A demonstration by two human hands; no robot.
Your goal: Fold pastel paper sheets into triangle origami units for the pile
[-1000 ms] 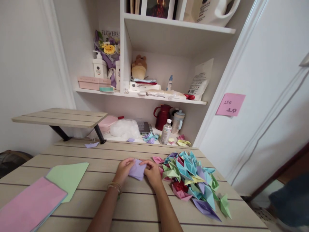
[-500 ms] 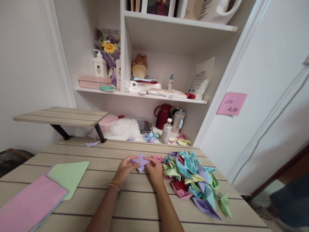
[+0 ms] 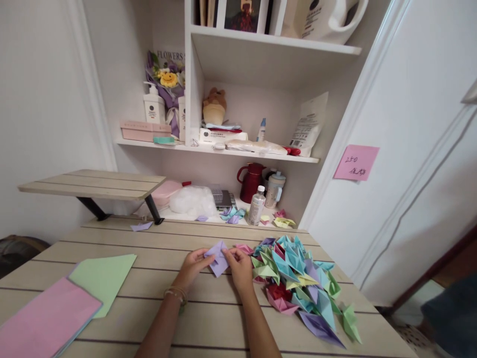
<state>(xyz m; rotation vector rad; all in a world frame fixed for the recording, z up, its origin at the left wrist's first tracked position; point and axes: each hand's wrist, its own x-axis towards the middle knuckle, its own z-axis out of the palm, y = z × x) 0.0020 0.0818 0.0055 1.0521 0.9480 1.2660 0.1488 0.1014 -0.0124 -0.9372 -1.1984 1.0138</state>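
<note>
A small folded piece of purple paper (image 3: 219, 263) is held above the middle of the table, with one corner pointing toward me. My left hand (image 3: 194, 264) pinches its left side, thumb on top. On its right side, the fingers of my right hand (image 3: 237, 262) are closed on the edge. Close by my right hand lies a heap of folded paper boats (image 3: 294, 271) in blue, green, pink, yellow, red and purple. One pink folded piece (image 3: 244, 249) lies right behind that hand.
Stacked pink paper (image 3: 48, 318) and green sheets (image 3: 106, 278) lie at the left. A raised wooden stand (image 3: 93, 183) occupies the back left, with a purple paper piece (image 3: 141, 226) near its leg. Behind the table are a bottle (image 3: 256, 206) and a red jug (image 3: 251, 183).
The purple paper has been turned and reshaped, from a squarish flat piece to a diamond with a corner toward me. Both hands stay closed on it. The view has tilted slightly.
</note>
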